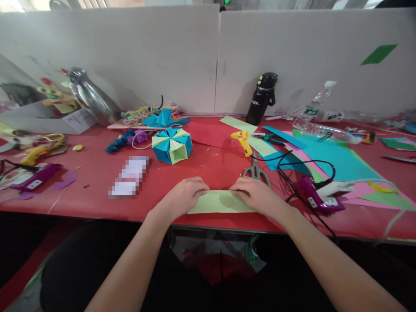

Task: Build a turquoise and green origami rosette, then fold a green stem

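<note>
A pale green strip of paper [222, 203] lies flat near the front edge of the red table. My left hand [188, 193] pinches its far left corner, and my right hand [251, 190] pinches the far right corner. The fingertips of both hands are partly hidden behind the knuckles. Just beyond my right hand lie grey-handled scissors [256, 171]. Farther back, left of centre, rests a folded paper ball [172, 146] in blue and pale green.
A yellow glue gun [242, 142] and its black cord lie right of centre. Purple power strips [316, 195] sit on both sides. Coloured paper sheets [338, 156] spread at right, near a clear plastic bottle [313, 112]. A black bottle [261, 99] stands by the white partition [130, 47].
</note>
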A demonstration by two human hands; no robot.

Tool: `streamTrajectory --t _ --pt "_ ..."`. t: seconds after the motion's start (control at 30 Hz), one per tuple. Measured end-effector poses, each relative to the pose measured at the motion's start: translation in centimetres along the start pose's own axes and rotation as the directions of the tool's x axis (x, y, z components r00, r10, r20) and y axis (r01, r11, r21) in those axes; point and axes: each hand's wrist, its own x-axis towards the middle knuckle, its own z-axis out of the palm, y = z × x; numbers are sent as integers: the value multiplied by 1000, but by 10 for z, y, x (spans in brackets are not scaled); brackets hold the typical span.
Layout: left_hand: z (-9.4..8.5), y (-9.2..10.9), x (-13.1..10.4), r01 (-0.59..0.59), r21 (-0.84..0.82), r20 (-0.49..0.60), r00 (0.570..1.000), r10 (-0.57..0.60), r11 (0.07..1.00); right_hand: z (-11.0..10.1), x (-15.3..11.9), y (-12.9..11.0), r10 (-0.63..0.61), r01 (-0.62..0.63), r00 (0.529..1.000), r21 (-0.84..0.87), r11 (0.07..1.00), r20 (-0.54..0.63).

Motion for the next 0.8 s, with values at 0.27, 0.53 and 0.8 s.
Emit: streamTrajectory --t 0.27,0.53,0.8 --pt "-7 -3 -4 55 -11 11 998 -55 998 -8 -5 -3 36 -39 999 88 995 31" --pt "-26 1 -12 137 -122 104 987 -124 983 -18 -8 -4 160 -183 982 277 943 103" --pt "-26 5 -14 176 -90 68 983 -171 980 -14 -9 6 218 -227 974 345 911 66"
